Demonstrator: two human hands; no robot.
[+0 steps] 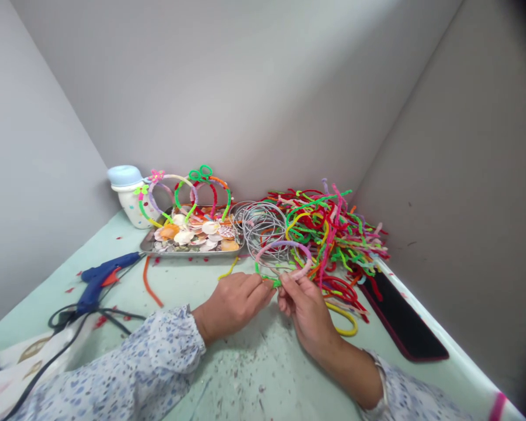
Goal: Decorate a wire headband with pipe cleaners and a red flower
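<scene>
Between my hands is a hoop [307, 254] wrapped in fuzzy pipe cleaner, purple and pink with a green stretch low on its near side. My left hand [239, 303] pinches the hoop's green and orange part from the left. From the right, my right hand [309, 313] grips it with thumb and fingers close together. A short green tuft [276, 283] shows between the fingertips of both hands. Fingers partly hide the lower part of the hoop, so I cannot see where its ends lie.
Beyond my hands lie bare wire hoops [263, 219] and a heap of coloured pipe cleaners [337, 234]. A metal tray [193, 254] holds shells and several finished hoops. At left are a blue glue gun [100, 275] with its cord and a lidded white jar [134, 204]. A black phone-like slab [409, 327] lies at right.
</scene>
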